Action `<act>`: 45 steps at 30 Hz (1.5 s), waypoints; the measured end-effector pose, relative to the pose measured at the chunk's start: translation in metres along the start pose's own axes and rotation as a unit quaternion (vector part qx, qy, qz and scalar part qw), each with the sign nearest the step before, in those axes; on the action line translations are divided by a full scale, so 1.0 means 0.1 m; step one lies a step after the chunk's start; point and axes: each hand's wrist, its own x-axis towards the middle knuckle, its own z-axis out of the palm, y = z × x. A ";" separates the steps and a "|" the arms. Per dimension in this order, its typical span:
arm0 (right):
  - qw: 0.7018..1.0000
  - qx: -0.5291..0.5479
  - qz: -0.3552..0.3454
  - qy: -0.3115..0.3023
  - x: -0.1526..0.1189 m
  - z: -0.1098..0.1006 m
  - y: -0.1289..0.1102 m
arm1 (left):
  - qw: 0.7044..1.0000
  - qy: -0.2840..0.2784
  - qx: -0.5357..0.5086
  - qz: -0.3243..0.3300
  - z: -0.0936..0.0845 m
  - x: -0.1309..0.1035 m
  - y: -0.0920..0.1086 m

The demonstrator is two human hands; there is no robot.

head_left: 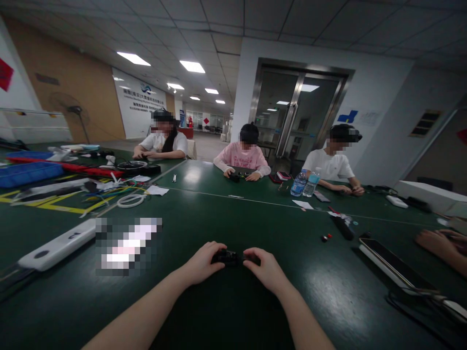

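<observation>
- We see a broad dark-green tabletop, smooth, its sheen brightest at lower right.
- At lower centre, our small black object looks like plastic.
- At left, a long white bar-shaped casing reads as smooth plastic.
- Right of centre, we find a clear, shiny plastic bottle.
- Above it, a silvery door frame looks metallic.
- A pink sweater is soft cloth.

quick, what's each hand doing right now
Left hand: closed on a small black blocky object.
Right hand: curled at its right end; grip cannot be told.

Black object; dark green table; blue tray; pink top; 2 white T-shirts.
</observation>
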 end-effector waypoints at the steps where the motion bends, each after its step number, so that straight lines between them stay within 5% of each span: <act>1: 1.000 -0.002 -0.009 -0.004 0.00 0.04 -0.04 | 1.000 0.002 0.002 0.001 0.00 0.00 0.00; 8: 0.997 -0.029 -0.068 0.005 -0.01 0.22 -0.26 | 1.000 0.005 0.014 0.010 0.01 0.01 0.02; 15: 0.995 -0.089 -0.051 0.001 0.04 0.29 -0.24 | 0.999 0.000 0.035 0.011 0.03 0.03 -0.01; 45: 0.999 -0.015 -0.043 -0.010 0.02 0.27 -0.19 | 0.999 0.025 0.033 0.019 0.05 0.01 0.02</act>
